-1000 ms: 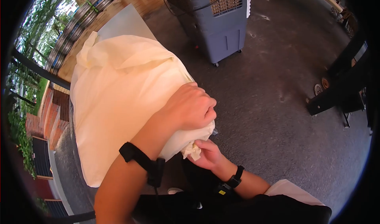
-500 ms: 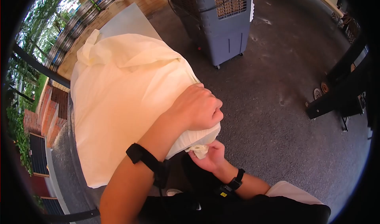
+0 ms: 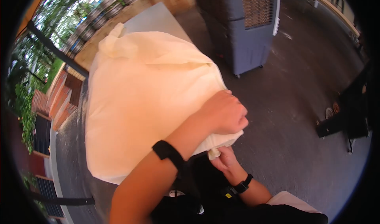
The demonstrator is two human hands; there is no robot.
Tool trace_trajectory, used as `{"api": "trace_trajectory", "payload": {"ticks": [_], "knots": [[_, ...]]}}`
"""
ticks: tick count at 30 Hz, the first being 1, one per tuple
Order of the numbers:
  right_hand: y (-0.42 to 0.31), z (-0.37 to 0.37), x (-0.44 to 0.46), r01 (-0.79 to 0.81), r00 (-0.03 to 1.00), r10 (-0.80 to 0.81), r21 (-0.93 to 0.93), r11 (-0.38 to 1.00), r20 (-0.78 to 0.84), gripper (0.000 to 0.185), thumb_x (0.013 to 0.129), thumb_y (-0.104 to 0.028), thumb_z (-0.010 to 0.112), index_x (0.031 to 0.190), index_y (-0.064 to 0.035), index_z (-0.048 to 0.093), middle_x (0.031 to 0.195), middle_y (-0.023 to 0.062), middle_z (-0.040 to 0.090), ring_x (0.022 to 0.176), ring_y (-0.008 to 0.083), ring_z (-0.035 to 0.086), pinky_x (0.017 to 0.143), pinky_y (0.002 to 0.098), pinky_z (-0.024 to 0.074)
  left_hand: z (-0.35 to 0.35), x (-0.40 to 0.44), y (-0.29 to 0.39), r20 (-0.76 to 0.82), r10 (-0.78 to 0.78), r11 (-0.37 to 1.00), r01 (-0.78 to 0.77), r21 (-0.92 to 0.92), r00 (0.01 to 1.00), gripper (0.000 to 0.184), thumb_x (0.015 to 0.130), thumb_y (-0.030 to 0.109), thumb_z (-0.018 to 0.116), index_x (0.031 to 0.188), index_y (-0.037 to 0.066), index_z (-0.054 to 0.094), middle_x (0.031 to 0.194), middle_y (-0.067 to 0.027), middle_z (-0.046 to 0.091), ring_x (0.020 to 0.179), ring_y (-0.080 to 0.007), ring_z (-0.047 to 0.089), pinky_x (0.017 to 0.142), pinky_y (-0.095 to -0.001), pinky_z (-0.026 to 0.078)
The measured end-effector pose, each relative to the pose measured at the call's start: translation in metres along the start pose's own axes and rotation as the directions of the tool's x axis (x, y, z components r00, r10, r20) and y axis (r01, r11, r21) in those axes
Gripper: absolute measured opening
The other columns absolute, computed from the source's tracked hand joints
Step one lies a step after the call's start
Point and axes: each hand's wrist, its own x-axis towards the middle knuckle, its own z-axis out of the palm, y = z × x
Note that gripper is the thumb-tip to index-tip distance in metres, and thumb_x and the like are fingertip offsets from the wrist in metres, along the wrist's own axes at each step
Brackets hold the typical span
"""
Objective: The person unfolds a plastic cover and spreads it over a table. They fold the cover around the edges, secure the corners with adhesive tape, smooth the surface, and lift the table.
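A cream cloth (image 3: 146, 105) lies spread over a table, with a loose fold bunched at its far end. Past that fold the bare grey tabletop (image 3: 158, 24) shows. My left hand (image 3: 226, 112) reaches across the cloth, closed in a fist at its right edge; the fingers curl under, partly out of sight. Just below, near the close right corner, my right hand (image 3: 226, 159) pinches a gathered end of the same cloth. A black strap circles my left forearm, and a black band is on my right wrist.
A tall grey air cooler (image 3: 249, 38) on casters stands beyond the table. Black metal legs (image 3: 344, 113) are at the right, on dark paving. Metal kegs (image 3: 113, 4) line a wooden ledge at the back left. Brick steps (image 3: 67, 93) and plants are further left.
The view has swung so that the table, cooler and hands sit further right. Both hands stay at the cloth's near right corner, my right hand now tucked closer beneath the edge.
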Motion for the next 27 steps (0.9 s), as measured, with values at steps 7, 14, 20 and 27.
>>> {"api": "trace_trajectory", "payload": {"ticks": [7,14,20,27], "knots": [[0.002,0.042,0.012,0.048,0.990,-0.017,0.223,0.974,-0.140,0.036,0.101,-0.007,0.049,0.136,-0.0028,0.046,0.140,0.0096,0.053,0.129,0.0233,0.051,0.112,0.0411,0.0410,0.000,0.000,0.003,0.022,-0.015,1.000,0.015,0.027,1.000,0.024,0.075,0.026,0.059,0.060,0.009,0.066,0.060,-0.0128,0.063,0.062,-0.0322,0.060,0.075,-0.0420,0.045],[0.003,0.035,0.013,-0.052,0.997,0.027,0.403,0.914,0.069,0.049,0.095,-0.021,0.049,0.141,-0.0033,0.045,0.144,0.0110,0.050,0.135,0.0266,0.045,0.116,0.0456,0.0330,0.001,0.000,0.003,0.015,-0.044,0.999,0.044,0.031,0.999,0.023,0.073,0.024,0.057,0.059,0.008,0.066,0.059,-0.0140,0.062,0.061,-0.0334,0.059,0.078,-0.0421,0.045],[0.003,0.014,0.010,-0.140,0.963,0.048,0.341,0.930,0.263,0.059,0.087,-0.019,0.051,0.144,-0.0075,0.043,0.147,0.0084,0.048,0.138,0.0266,0.042,0.117,0.0474,0.0291,0.001,-0.002,0.005,0.006,-0.058,0.998,0.058,0.027,0.998,0.024,0.074,0.025,0.056,0.061,0.008,0.067,0.061,-0.0145,0.062,0.065,-0.0339,0.060,0.081,-0.0431,0.045],[0.014,0.004,0.033,-0.082,0.979,0.059,0.112,0.990,0.197,0.057,0.095,-0.035,0.059,0.141,-0.0070,0.045,0.146,0.0087,0.048,0.135,0.0274,0.045,0.115,0.0493,0.0338,-0.004,0.000,0.005,0.055,-0.080,0.997,0.079,0.028,0.995,0.022,0.075,0.024,0.057,0.062,0.009,0.067,0.064,-0.0132,0.063,0.069,-0.0322,0.060,0.078,-0.0421,0.046]]}}
